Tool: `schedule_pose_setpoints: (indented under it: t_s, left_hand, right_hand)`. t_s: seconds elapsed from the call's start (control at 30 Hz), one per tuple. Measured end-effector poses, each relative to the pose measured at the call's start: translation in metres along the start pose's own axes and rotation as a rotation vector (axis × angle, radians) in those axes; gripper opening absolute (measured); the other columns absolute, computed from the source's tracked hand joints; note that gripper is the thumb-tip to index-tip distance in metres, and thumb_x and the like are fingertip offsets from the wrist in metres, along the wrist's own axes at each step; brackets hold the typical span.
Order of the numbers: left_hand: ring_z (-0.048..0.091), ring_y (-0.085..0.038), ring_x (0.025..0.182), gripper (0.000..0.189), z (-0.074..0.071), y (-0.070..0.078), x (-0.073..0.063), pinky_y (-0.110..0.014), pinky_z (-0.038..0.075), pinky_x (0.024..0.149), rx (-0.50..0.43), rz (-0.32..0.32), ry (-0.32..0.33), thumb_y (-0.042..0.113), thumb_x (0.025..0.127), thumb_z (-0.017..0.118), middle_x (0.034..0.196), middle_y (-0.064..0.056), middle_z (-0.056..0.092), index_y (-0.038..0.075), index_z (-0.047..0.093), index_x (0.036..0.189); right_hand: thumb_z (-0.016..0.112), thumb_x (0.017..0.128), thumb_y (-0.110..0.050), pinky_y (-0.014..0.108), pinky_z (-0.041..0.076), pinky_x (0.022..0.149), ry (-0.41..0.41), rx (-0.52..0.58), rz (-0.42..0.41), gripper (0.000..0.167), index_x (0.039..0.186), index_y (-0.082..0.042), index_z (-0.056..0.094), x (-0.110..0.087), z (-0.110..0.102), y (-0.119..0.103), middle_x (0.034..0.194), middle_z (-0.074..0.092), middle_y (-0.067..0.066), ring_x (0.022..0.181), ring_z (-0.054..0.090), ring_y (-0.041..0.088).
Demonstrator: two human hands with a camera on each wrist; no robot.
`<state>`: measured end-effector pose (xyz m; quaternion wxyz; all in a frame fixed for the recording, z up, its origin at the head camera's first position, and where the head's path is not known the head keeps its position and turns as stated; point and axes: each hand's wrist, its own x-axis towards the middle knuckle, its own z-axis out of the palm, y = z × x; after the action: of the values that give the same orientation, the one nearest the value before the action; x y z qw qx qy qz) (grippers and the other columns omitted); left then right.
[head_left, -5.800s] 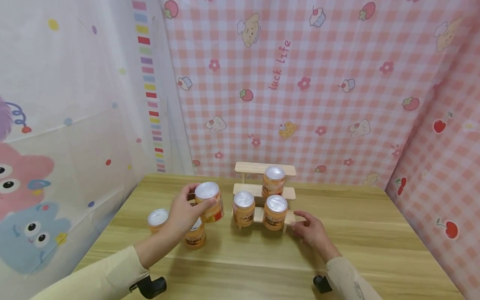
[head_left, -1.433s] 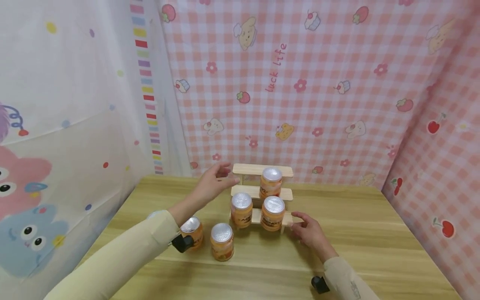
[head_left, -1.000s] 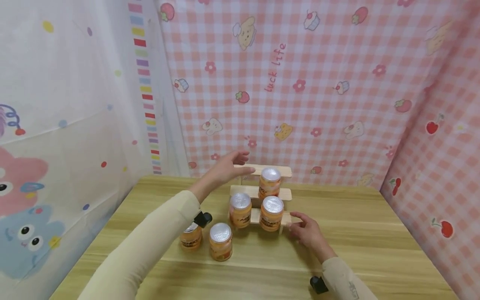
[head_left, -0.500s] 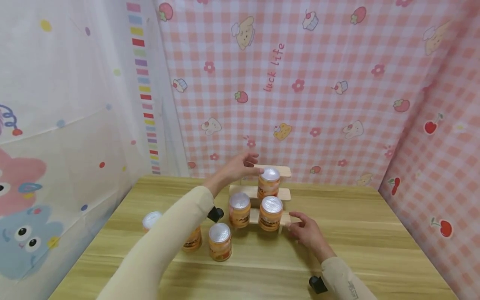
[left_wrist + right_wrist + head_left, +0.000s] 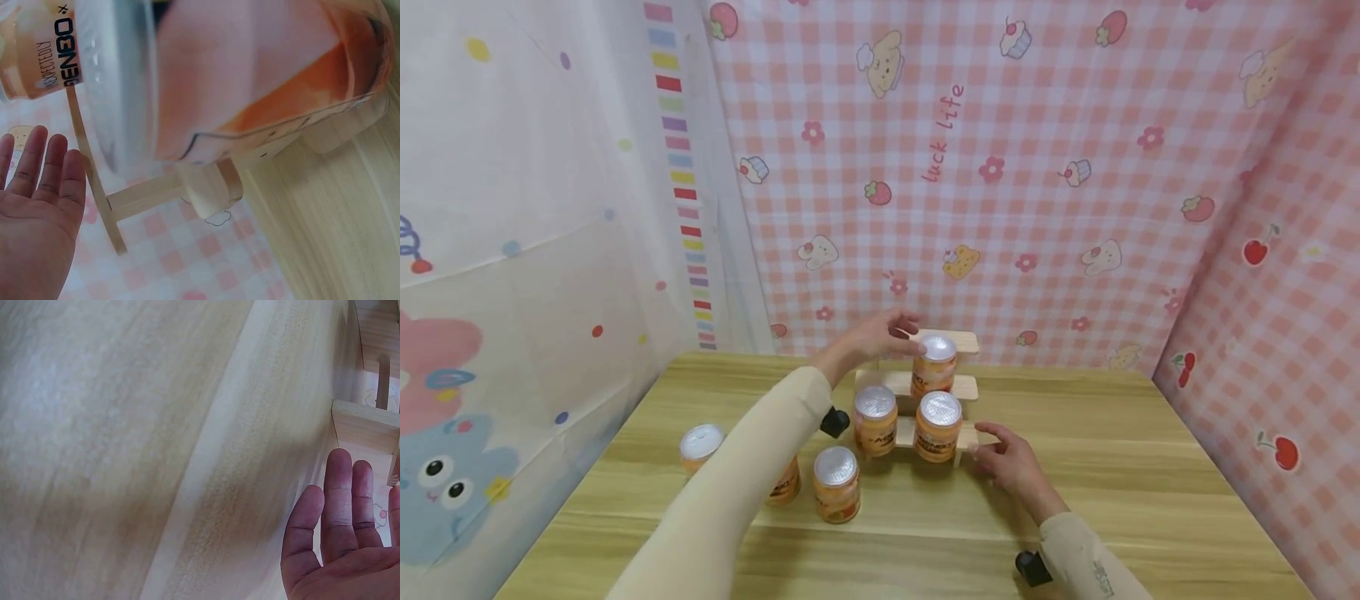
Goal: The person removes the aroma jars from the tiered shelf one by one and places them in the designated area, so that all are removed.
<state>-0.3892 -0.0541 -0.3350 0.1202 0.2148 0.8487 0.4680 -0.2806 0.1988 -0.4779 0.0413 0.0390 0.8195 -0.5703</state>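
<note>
My left hand [image 5: 878, 337] reaches to the upper left of a silver-lidded orange can [image 5: 934, 379] on the stand's middle shelf. Its thumb overlaps the lid's edge. In the left wrist view, the left hand's fingers [image 5: 53, 172] are spread, below that can's label [image 5: 40, 47]; a nearer can [image 5: 269, 75] fills the top. Two more cans, a left one [image 5: 876, 429] and a right one [image 5: 937, 442], stand on the bottom shelf of the wooden stand [image 5: 883, 383]. My right hand [image 5: 1015, 471] has its fingertips at that shelf's right end, fingers loosely extended in the right wrist view.
On the wooden table [image 5: 925, 542], three cans stand left of the stand: a front one [image 5: 837, 500], one partly behind my left sleeve [image 5: 786, 485], and one farther left [image 5: 698, 446]. A pink checked cloth [image 5: 1037, 317] hangs close behind the stand.
Earlier my left hand held a can; it now stands on the table before the stand. The left hand has since moved right, over to the middle-shelf can. The right hand stays by the stand.
</note>
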Motion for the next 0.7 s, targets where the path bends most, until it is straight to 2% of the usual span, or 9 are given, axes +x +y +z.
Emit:
schedule_pose_setpoints:
  t_s: [0.37, 0.5, 0.7]
  left_hand:
    - [0.051, -0.030, 0.127, 0.067, 0.010, 0.001, 0.000, -0.042, 0.042, 0.106, 0.009, 0.019, -0.029, 0.021, 0.088, 0.077, 0.137, -0.015, 0.054, 0.007, 0.046, 0.145]
    - [0.052, -0.028, 0.124, 0.068, 0.015, 0.001, 0.001, -0.038, 0.043, 0.104, 0.006, 0.042, -0.052, 0.020, 0.087, 0.078, 0.135, -0.013, 0.056, 0.005, 0.047, 0.145]
    - [0.052, -0.025, 0.125, 0.070, 0.018, 0.000, 0.002, -0.036, 0.042, 0.106, 0.013, 0.046, -0.047, 0.020, 0.085, 0.080, 0.138, -0.011, 0.055, 0.004, 0.047, 0.145]
  right_hand:
    - [0.063, 0.096, -0.008, 0.030, 0.047, 0.053, 0.000, -0.001, -0.017, 0.041, 0.136, 0.000, 0.054, -0.001, 0.001, 0.000, 0.094, 0.069, 0.012, 0.076, 0.067, 0.023]
    - [0.064, 0.096, -0.008, 0.031, 0.047, 0.052, -0.001, 0.005, -0.016, 0.041, 0.135, 0.000, 0.054, -0.001, 0.000, 0.000, 0.095, 0.070, 0.012, 0.076, 0.067, 0.023]
    - [0.064, 0.097, -0.010, 0.031, 0.049, 0.054, -0.011, 0.014, -0.010, 0.042, 0.137, -0.001, 0.053, -0.001, -0.001, 0.001, 0.100, 0.069, 0.015, 0.078, 0.067, 0.023]
